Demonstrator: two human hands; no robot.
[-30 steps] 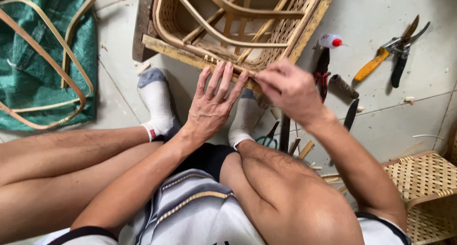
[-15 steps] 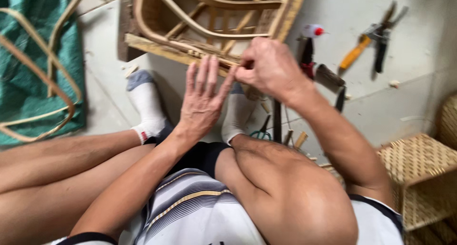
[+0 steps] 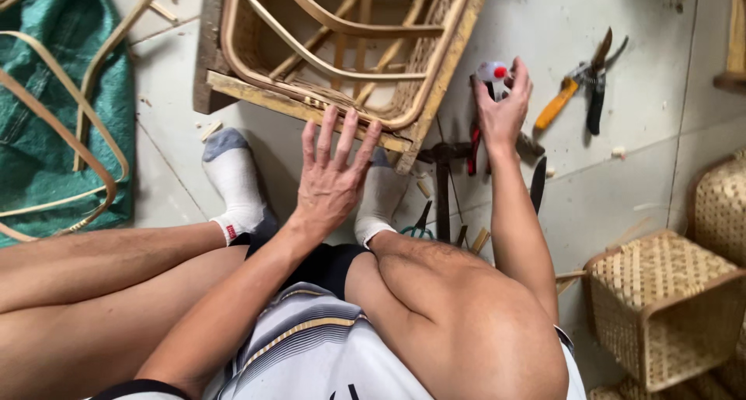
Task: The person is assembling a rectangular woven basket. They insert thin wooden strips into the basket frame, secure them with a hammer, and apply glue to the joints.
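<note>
Head view: left hand (image 3: 332, 184), fingers (image 3: 343, 140) spread, on rattan frame (image 3: 326, 109) edge; right hand (image 3: 503, 109) fingers curled around small bottle (image 3: 493, 74) on floor (image 3: 637, 159).

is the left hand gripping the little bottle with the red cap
No, the right hand grips the small bottle; the left hand lies flat, fingers spread, on the rattan frame.

Your left hand (image 3: 332, 179) lies flat with fingers spread against the lower edge of the rattan frame (image 3: 342, 54), just above your two white socks (image 3: 233, 182). Your right hand (image 3: 501, 113) reaches out to the side and closes its fingers on a small clear bottle with a red cap (image 3: 493, 72). Beside it on the floor lie a hammer (image 3: 443, 179), red-handled pliers (image 3: 472, 147) and orange-handled shears (image 3: 579, 85), with a woven basket (image 3: 660, 307) by your right elbow
</note>
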